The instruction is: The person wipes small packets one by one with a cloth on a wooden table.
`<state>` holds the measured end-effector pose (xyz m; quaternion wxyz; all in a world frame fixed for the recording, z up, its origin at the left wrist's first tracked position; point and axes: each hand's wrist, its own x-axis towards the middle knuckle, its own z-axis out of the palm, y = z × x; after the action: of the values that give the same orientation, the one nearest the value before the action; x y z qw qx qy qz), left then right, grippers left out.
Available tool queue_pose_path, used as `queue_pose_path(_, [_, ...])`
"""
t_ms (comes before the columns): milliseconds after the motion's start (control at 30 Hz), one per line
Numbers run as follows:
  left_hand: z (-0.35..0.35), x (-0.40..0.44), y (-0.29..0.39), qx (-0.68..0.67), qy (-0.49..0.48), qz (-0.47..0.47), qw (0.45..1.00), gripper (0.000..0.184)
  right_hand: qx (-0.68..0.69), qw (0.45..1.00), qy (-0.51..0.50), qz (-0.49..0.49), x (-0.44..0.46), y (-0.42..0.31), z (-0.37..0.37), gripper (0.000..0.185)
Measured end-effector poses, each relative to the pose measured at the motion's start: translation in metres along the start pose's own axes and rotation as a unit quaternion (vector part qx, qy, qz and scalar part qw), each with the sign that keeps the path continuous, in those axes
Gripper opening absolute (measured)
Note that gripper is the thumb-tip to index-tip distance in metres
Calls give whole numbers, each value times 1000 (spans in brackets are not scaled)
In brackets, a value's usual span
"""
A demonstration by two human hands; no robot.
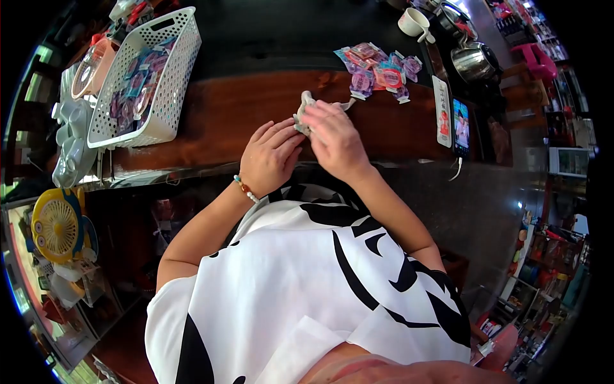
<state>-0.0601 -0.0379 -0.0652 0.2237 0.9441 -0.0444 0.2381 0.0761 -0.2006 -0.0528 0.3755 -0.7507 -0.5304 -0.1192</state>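
The right hand [336, 137], slightly blurred, looks clamped on a crumpled pale cloth [305, 102], part of which sticks up past the fingers. The left hand [272, 150] has its fingertips at the cloth's lower end, its fingers close together; I cannot tell whether they pinch it or only touch. Both hands and the cloth are over the brown strip of the table [217, 112], around the middle of its near edge.

Beyond the right hand, toward the table's right edge, lies a loose heap of small packets [384, 70]. Near the left edge, a white basket [182, 83] stands with similar packets [142, 80] inside. A phone [461, 125] with a lit screen stands at the right edge, next to a white box [442, 112]; a white mug [412, 24] is toward the far right corner.

As for progress, the handling of the cloth seems under way rather than finished, since it is not laid down; the packets lie in two groups, none visibly in hand, and how many remain to be dealt with I cannot judge
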Motion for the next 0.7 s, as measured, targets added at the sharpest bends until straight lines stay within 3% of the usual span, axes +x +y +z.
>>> queue_pose_path(33, [1, 0, -1, -7, 6, -6, 1000, 34, -39, 999, -19, -24, -1, 1, 6, 27])
queue_pose_path(367, [6, -3, -1, -20, 44, -11, 999, 28, -51, 996, -7, 76, -8, 24, -8, 31])
queue_pose_path(567, [6, 0, 0, -10, 63, 1, 998, 24, -30, 999, -27, -11, 3, -6, 9, 29])
queue_pose_path(700, [4, 0, -1, -15, 64, -2, 998, 24, -16, 999, -39, -18, 7, -1, 3, 29])
